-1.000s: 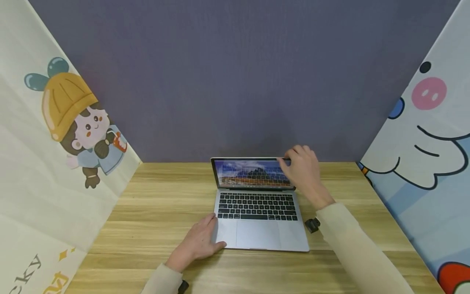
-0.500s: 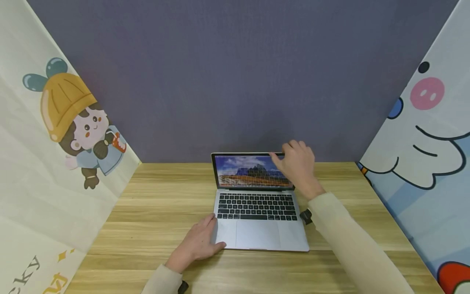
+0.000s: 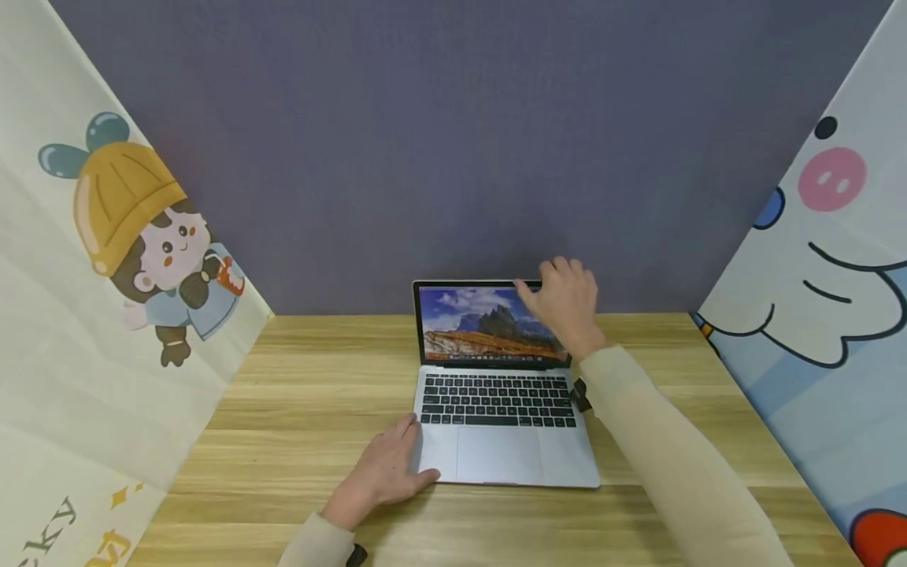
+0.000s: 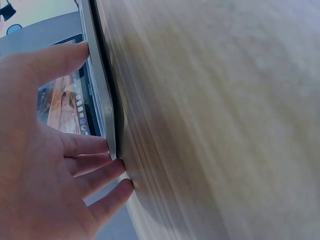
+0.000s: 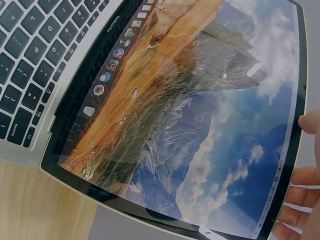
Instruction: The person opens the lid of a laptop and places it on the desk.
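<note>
An opened silver laptop (image 3: 435, 453) lies on the wooden table, its lit screen (image 3: 468, 323) showing a mountain picture and leaning back. My left hand (image 3: 386, 468) rests at the base's front left corner, fingers nearly straight along the left side, thumb at the front edge. The left wrist view shows the fingertips (image 4: 106, 145) touching the corner and tabletop. With thumb on the front and fingers behind, my right hand (image 3: 567, 303) pinches the lid's top edge near its right end. In the right wrist view, the thumb (image 5: 309, 121) touches the black bezel (image 5: 301, 90).
The wooden table (image 3: 298, 394) extends around the laptop. A dark grey-blue panel (image 3: 482, 157) rises close behind the lid. Printed cloths with cartoon figures hang at the left (image 3: 42, 315) and right (image 3: 829, 299). A small black device (image 3: 579, 395) sits under the right wrist.
The lid has tilted further up and back, and the screen shows more fully. My right hand has moved up and slightly left with the lid's edge. The left hand has stayed in place.
</note>
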The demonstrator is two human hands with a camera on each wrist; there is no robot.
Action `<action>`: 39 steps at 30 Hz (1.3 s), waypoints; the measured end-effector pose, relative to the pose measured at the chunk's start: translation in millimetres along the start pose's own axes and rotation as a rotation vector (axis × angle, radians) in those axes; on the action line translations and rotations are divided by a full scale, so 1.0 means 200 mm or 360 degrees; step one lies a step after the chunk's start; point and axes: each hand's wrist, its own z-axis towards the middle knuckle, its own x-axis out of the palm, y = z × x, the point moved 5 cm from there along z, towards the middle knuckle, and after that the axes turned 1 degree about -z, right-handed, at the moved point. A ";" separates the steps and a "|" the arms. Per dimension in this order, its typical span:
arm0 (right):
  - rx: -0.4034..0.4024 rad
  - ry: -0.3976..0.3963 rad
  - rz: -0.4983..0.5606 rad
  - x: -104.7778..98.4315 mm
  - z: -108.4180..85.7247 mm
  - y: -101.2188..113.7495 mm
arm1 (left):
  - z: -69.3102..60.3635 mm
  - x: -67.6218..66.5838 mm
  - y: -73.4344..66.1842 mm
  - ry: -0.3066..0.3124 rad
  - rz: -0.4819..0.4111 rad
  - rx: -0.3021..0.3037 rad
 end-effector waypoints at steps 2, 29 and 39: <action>0.0039 0.0050 -0.0003 0.02 0.01 -0.01 | 0.00 0.00 0.00 0.0006 0.0004 0.0000; 0.0240 0.0318 0.0078 0.17 0.05 -0.07 | 0.00 0.04 -0.01 -0.0014 -0.0024 -0.0012; 0.0127 0.0566 0.0260 0.08 -0.02 -0.10 | 0.01 0.02 0.00 -0.0040 -0.0010 -0.0012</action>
